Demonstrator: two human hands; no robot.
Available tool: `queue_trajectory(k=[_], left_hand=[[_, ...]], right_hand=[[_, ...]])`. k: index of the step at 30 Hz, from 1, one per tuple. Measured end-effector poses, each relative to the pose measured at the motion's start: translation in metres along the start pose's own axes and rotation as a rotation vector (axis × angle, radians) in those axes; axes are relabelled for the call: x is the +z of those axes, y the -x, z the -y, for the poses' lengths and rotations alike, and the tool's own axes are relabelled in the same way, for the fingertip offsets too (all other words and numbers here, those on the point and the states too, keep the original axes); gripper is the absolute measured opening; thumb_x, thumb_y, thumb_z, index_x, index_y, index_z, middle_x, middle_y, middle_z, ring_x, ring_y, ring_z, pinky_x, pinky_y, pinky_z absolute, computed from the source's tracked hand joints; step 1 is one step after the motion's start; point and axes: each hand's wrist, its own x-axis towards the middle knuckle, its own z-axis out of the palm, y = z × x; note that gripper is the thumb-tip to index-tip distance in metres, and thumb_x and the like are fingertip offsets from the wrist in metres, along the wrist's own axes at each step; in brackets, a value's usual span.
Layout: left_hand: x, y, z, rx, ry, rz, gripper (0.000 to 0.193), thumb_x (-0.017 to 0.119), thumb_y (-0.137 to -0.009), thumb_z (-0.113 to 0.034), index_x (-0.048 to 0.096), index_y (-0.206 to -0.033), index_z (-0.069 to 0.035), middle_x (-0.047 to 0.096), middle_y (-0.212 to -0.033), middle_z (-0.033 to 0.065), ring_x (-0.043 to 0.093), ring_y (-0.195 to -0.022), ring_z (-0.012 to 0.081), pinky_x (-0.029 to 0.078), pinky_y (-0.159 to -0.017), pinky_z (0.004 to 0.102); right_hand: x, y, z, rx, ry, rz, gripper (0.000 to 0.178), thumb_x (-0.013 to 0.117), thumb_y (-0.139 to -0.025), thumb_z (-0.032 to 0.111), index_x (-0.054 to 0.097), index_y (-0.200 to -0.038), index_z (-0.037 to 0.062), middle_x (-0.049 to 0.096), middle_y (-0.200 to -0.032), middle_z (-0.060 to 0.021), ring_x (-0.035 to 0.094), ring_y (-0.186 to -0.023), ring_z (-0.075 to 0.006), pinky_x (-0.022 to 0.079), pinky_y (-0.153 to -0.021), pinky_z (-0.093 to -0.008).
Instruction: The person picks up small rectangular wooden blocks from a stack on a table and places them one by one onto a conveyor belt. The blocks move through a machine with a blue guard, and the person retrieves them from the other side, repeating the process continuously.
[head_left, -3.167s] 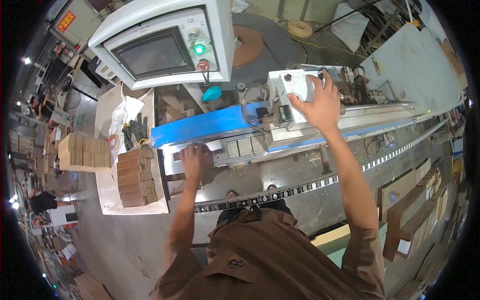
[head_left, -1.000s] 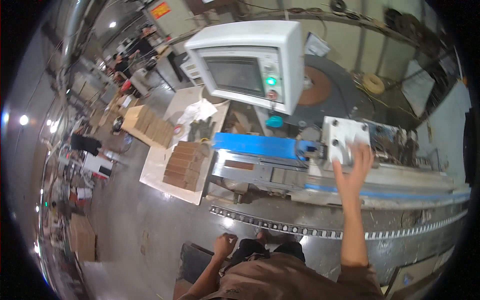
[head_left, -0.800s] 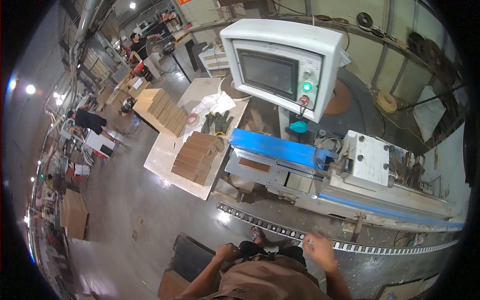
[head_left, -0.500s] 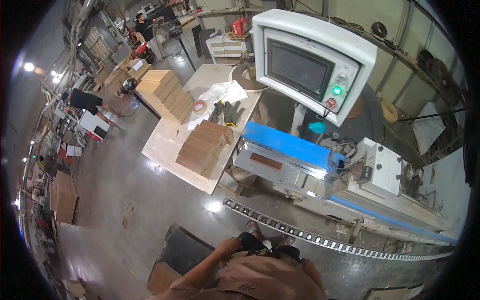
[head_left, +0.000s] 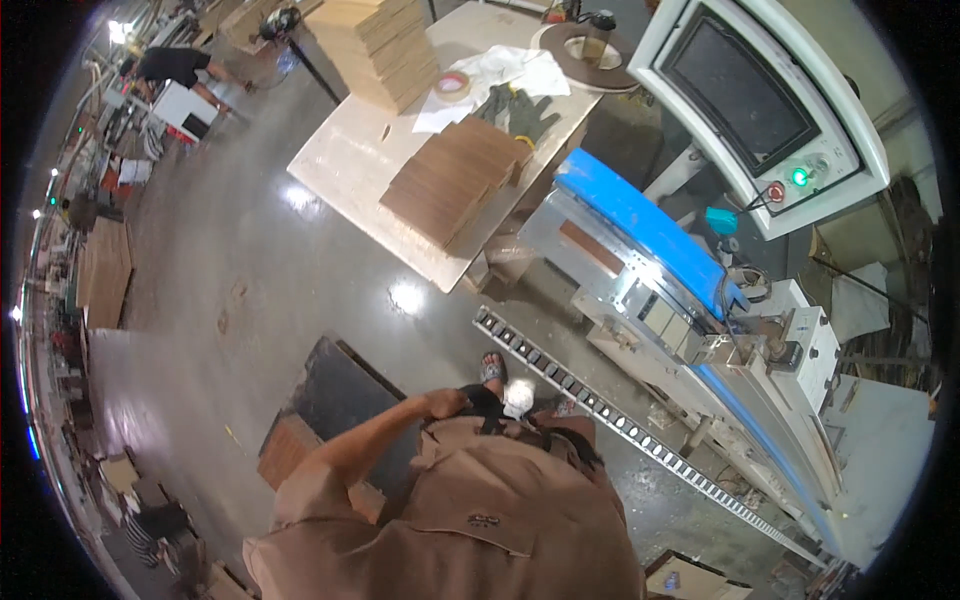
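Note:
At my waist, my left hand (head_left: 445, 403) is closed against the black cloth of my shorts (head_left: 484, 402). Its fingers curl out of sight, and what they hold, if anything, cannot be made out. My right hand does not show; my brown shirt (head_left: 520, 500) fills that side. Ahead of me stands a pale table (head_left: 335, 165) bearing a low stack of brown wooden boards (head_left: 450, 185). Beside those boards lie dark work gloves (head_left: 520, 112), a roll of tape (head_left: 452, 86) and a white cloth (head_left: 515, 68). A taller stack of light wooden blocks (head_left: 375, 50) stands behind.
To the right is a long machine with a blue guard (head_left: 640, 225), a slotted rail (head_left: 600, 405) and a tilted control screen (head_left: 740, 85). A dark slab (head_left: 345, 400) with brown boards (head_left: 287, 450) lies by my left arm. Another person (head_left: 175, 65) bends at the far left.
The view has turned and tipped down, so the table and machine sit higher and farther right. My left hand stays at my waist. My right arm has dropped out of sight.

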Motion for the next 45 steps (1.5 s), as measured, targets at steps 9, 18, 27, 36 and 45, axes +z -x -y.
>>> queue_trajectory(k=[9, 18, 27, 36, 45], left_hand=[[-0.012, -0.113, -0.088, 0.130, -0.180, 0.355, 0.046, 0.057, -0.108, -0.040, 0.071, -0.129, -0.002, 0.074, -0.129, 0.0191, 0.069, -0.114, 0.0340, 0.051, -0.100, 0.0483], [-0.007, -0.115, -0.127, 0.157, -0.079, 0.244, 0.046, 0.057, -0.107, -0.042, 0.073, -0.128, -0.004, 0.074, -0.124, 0.0186, 0.069, -0.112, 0.0353, 0.051, -0.099, 0.0482], [0.005, -0.065, -0.085, 0.140, -0.001, 0.106, 0.046, 0.057, -0.106, -0.043, 0.074, -0.126, -0.006, 0.075, -0.120, 0.0180, 0.069, -0.110, 0.0365, 0.051, -0.098, 0.0481], [-0.039, 0.028, -0.058, -0.237, 0.109, -0.396, 0.045, 0.058, -0.100, -0.041, 0.072, -0.120, -0.003, 0.075, -0.114, 0.0267, 0.071, -0.108, 0.0491, 0.056, -0.092, 0.0525], [0.006, 0.054, -0.076, -0.258, 0.289, -0.683, 0.027, 0.061, -0.105, -0.028, 0.072, -0.118, -0.008, 0.075, -0.096, 0.0221, 0.072, -0.087, 0.0422, 0.056, -0.077, 0.0509]], right_hand=[[0.015, -0.085, 0.080, -0.107, -0.047, 0.139, 0.024, 0.068, -0.100, 0.025, 0.073, -0.108, 0.0029, 0.073, -0.108, -0.0191, 0.066, -0.092, -0.0416, 0.051, -0.080, -0.0481], [-0.021, -0.045, 0.087, -0.011, 0.120, 0.201, 0.032, 0.066, -0.102, 0.028, 0.067, -0.122, 0.0017, 0.068, -0.121, -0.0173, 0.063, -0.105, -0.0354, 0.048, -0.091, -0.0439], [-0.051, -0.017, 0.082, 0.057, 0.221, 0.261, 0.043, 0.064, -0.105, 0.031, 0.060, -0.135, 0.0006, 0.064, -0.134, -0.0155, 0.059, -0.118, -0.0293, 0.044, -0.102, -0.0397], [-0.060, -0.035, 0.110, -0.050, 0.190, 0.280, 0.054, 0.062, -0.108, 0.034, 0.054, -0.149, -0.0006, 0.059, -0.147, -0.0137, 0.055, -0.131, -0.0232, 0.041, -0.113, -0.0354], [-0.041, -0.033, 0.307, -0.031, -0.529, 0.629, 0.051, 0.059, -0.111, 0.030, 0.056, -0.150, -0.0027, 0.061, -0.148, -0.0128, 0.058, -0.135, -0.0215, 0.043, -0.117, -0.0342]])
